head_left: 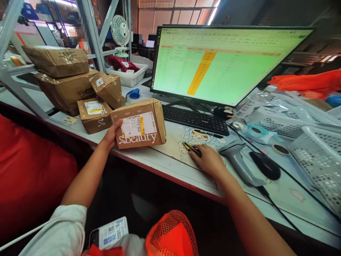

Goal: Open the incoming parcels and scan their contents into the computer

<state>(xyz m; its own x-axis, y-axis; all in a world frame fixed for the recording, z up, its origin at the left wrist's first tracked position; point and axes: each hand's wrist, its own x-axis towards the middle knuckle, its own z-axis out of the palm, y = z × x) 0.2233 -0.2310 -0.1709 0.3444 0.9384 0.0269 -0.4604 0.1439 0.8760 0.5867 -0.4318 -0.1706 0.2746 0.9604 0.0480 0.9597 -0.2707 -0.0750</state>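
one white basket holds a red bundle; left hand grips a carton, right hand a black-and-yellow tool.

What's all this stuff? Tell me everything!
held box: one, brown, left hand
slim tool: one, black-yellow, right hand
other boxes: at least four, brown, left
desk: one, white, centre
monitor: one, black, desk's back
keyboard: one, black, below monitor
scanner: one, grey, beside right hand
mouse: one, black, beside scanner
fan: one, pale, back
baskets: several, white, both sides
tape roll: one, teal, right
mesh bag: one, orange, bottom
person: one, blurred, background
left hand: one, bare, on box
right hand: one, bare, on tool
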